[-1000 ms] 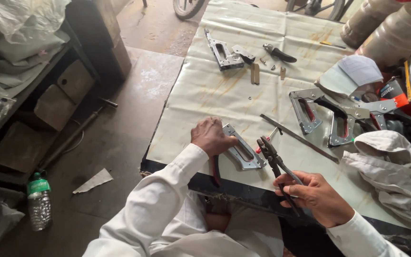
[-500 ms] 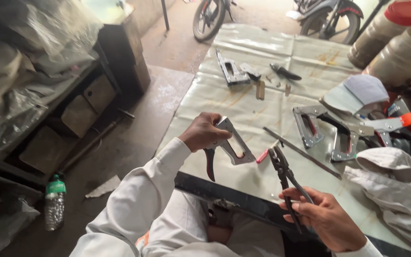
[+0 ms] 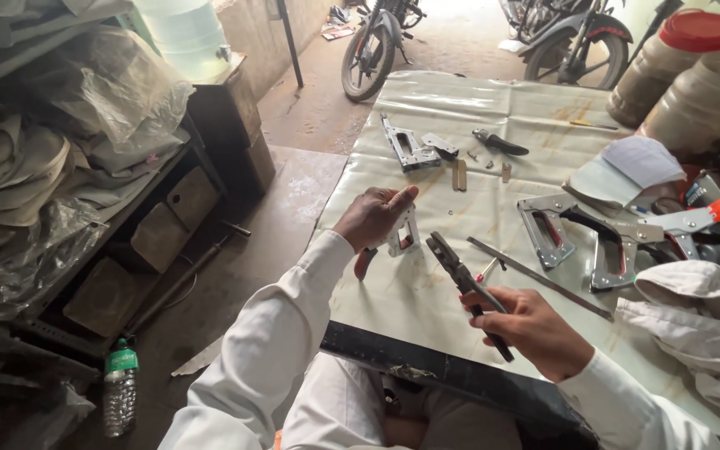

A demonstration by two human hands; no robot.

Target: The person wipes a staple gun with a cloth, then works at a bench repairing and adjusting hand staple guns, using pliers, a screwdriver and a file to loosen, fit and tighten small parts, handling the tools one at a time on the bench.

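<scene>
My left hand [image 3: 372,218] grips a grey metal staple-gun body [image 3: 403,236], lifted off the table and held upright with its red-tipped lever hanging below the fist. My right hand [image 3: 527,327] holds black pliers [image 3: 462,279] by the handles, their jaws pointing up and left, close to the staple-gun body but apart from it. Both hands hover over the pale plastic-covered table [image 3: 427,292], near its front edge.
More staple-gun bodies lie at the far middle [image 3: 408,146] and at the right [image 3: 552,229]. A thin metal rod [image 3: 539,277], a black-handled tool [image 3: 500,142], small parts, a white cloth [image 3: 693,317] and big jars [image 3: 668,54] share the table. Motorbikes stand beyond; a bottle [image 3: 118,385] stands on the floor.
My left hand has lifted the staple-gun body from the table and turned it upright. The right hand has raised the pliers toward it. The head camera has tilted upward.
</scene>
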